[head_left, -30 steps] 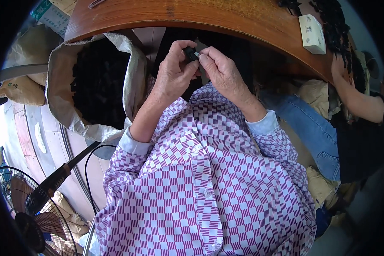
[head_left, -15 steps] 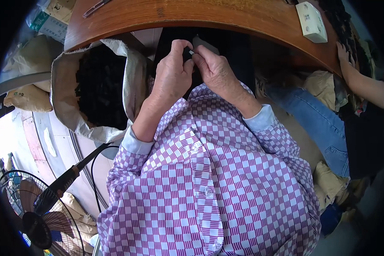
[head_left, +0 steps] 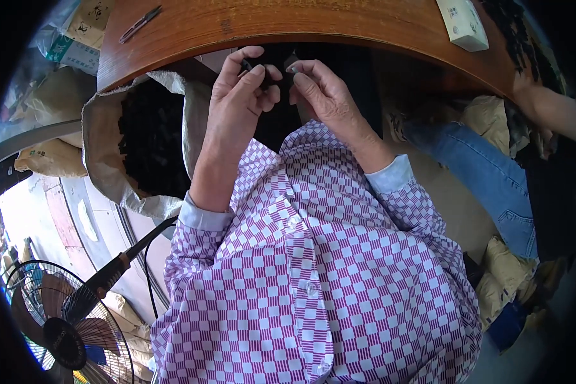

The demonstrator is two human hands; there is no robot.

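My left hand [head_left: 240,89] is raised in front of my lap, below the table's edge. Its thumb and forefinger close on a small black piece [head_left: 247,64], with the other fingers curled. A short gap to the right, my right hand [head_left: 323,96] pinches thumb against forefinger. A tiny pale bit [head_left: 293,70] shows at those fingertips; what it belongs to is too small to tell. Left of my left hand stands a white woven sack [head_left: 96,137] with its mouth open, holding many small black pieces [head_left: 150,137].
A brown wooden table [head_left: 339,22] curves ahead, with a pen [head_left: 139,24] and a white tissue box [head_left: 464,25] on it. Black pieces [head_left: 518,48] lie at its far right, by a co-worker's arm [head_left: 547,105]. A fan [head_left: 64,342] stands at lower left.
My hands have drawn apart; the left moved left and its fingers opened out somewhat, showing the black piece. The co-worker's arm shifted. The view tilted slightly.
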